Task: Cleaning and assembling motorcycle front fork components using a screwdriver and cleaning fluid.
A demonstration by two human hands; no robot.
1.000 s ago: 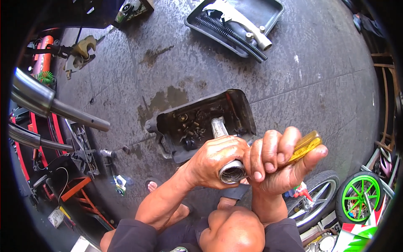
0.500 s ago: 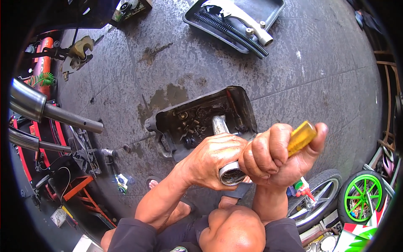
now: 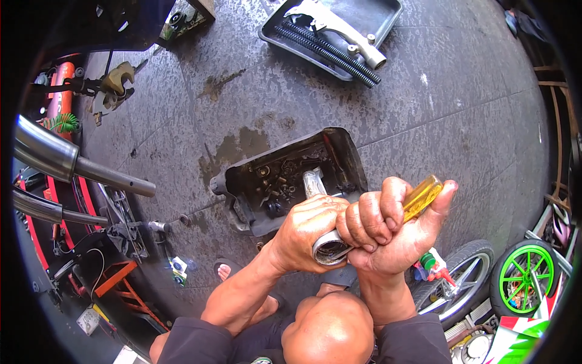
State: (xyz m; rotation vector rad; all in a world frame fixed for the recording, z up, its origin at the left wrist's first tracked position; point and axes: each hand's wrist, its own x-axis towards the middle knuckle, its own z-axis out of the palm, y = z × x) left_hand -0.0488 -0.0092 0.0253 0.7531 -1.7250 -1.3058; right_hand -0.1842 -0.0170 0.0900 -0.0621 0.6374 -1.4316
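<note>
My left hand (image 3: 308,229) is wrapped round a greasy silver metal tube (image 3: 313,182), whose open ringed end faces up toward the camera. My right hand (image 3: 383,239) grips a tool with a translucent yellow handle (image 3: 422,199), its fingers pressed beside that opening; the tool's far end is hidden by fingers and tube. The tube reaches over a black cut plastic container (image 3: 241,213) holding several small dark and metal parts (image 3: 271,181).
A tray (image 3: 388,18) with a silver fork part and two springs lies ahead. Polished fork tubes (image 3: 109,176) jut from the left, near red-framed equipment. Wheels (image 3: 524,279) and a squeeze bottle (image 3: 433,267) are at right; a bare foot (image 3: 223,272) rests below.
The yellow handle has dropped slightly and shifted left with my right hand, whose fingers have curled further round it. My left hand and the tube have moved slightly left.
</note>
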